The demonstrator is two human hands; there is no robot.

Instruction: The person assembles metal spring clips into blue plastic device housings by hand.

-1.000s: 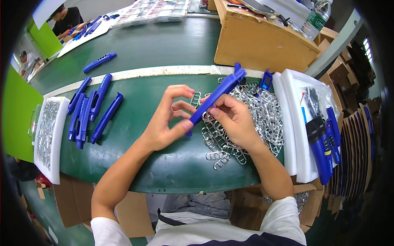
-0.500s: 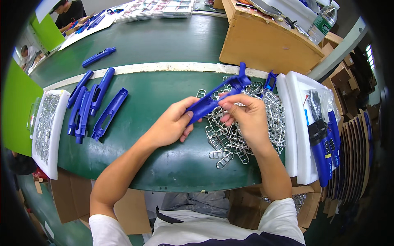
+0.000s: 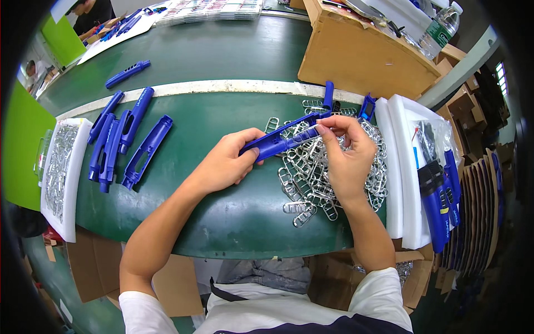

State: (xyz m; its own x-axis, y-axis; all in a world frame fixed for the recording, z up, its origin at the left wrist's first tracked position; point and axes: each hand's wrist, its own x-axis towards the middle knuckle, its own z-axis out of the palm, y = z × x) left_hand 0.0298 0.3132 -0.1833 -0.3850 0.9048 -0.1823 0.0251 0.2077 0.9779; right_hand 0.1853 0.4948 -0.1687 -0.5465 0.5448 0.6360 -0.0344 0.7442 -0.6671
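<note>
My left hand (image 3: 225,162) grips one end of a long blue plastic casing half (image 3: 266,148), its hollow side facing up. The casing slants away to the right, over a heap of shiny metal slotted frames (image 3: 311,186). Between thumb and fingertips, my right hand (image 3: 351,158) pinches the far end of one such slotted metal frame (image 3: 305,136). That frame lies along the casing, with blue showing through its slots; whether it is seated there I cannot tell. Behind the heap stands another blue part (image 3: 328,96), partly hidden.
Several blue casings (image 3: 115,146) lie at the left on the green table (image 3: 222,222); another blue casing (image 3: 128,74) is farther back. White foam trays (image 3: 70,183) (image 3: 395,178) flank the work area. A wooden box (image 3: 361,55) and a plastic bottle (image 3: 440,30) stand back right.
The casing's far end has come down toward the heap, so it lies flatter. My right hand has moved a little to the right, and the metal frame now shows along the casing.
</note>
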